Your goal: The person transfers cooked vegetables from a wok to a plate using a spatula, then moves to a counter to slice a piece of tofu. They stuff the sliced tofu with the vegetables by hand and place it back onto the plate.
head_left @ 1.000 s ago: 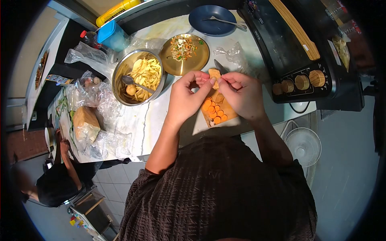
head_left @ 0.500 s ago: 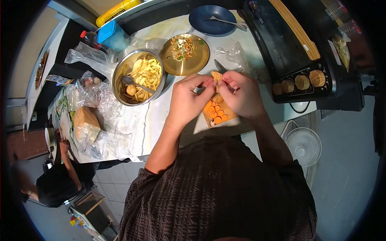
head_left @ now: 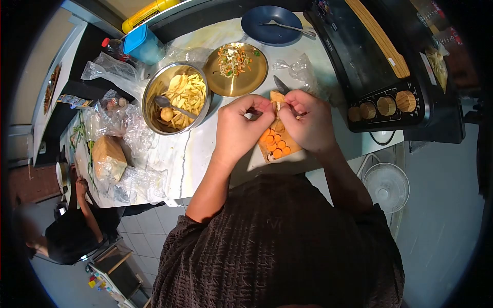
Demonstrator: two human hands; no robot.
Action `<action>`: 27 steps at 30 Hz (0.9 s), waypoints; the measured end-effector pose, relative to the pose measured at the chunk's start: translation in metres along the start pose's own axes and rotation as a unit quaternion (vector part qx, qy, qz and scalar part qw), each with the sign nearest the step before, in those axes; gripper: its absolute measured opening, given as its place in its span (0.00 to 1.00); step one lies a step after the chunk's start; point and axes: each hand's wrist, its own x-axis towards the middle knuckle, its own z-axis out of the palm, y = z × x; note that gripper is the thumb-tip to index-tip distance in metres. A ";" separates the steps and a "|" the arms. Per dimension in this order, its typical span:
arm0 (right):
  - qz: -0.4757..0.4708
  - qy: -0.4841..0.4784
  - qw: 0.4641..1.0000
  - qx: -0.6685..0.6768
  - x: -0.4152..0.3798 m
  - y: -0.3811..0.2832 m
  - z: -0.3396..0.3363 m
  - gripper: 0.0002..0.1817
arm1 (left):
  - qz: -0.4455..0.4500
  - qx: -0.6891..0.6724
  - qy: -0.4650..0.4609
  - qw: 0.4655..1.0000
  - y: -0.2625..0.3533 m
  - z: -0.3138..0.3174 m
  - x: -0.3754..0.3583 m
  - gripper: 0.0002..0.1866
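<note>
Over the chopping board (head_left: 294,145), my left hand (head_left: 240,123) and my right hand (head_left: 308,120) are close together, fingertips pinched. Between them shows a small pale piece (head_left: 278,106); I cannot tell what kind it is. Just beyond the fingertips is a tan-orange chunk (head_left: 277,96). A knife (head_left: 281,85) sticks out past my right hand, its handle hidden. Below the hands, round carrot slices (head_left: 278,144) lie on the board.
Left of my hands stands a steel bowl (head_left: 150,117) of pale cut sticks with a spoon. Behind are a plate (head_left: 215,84) of shredded vegetables and a dark blue plate (head_left: 251,31). A griddle (head_left: 354,61) stands right. Far left, a person (head_left: 72,233) works.
My left fingertips have drawn slightly back from the right ones and opened a gap below the thumb. The right fingers have shifted a little around the small piece. Other things stay put.
</note>
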 end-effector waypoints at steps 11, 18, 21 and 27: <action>-0.091 -0.031 0.994 -0.053 0.008 -0.001 -0.003 0.05 | 0.047 0.031 -0.006 0.998 -0.001 -0.005 0.002 0.08; -0.096 -0.032 0.994 -0.032 0.011 0.003 -0.001 0.03 | 0.032 0.018 -0.002 0.999 -0.002 -0.003 0.001 0.07; -0.116 -0.049 0.990 -0.059 0.012 0.003 -0.002 0.03 | 0.048 0.030 0.005 0.998 -0.001 -0.002 0.000 0.07; -0.117 -0.051 0.990 -0.063 0.011 0.003 -0.002 0.03 | 0.056 0.052 0.030 0.997 -0.001 -0.002 0.000 0.06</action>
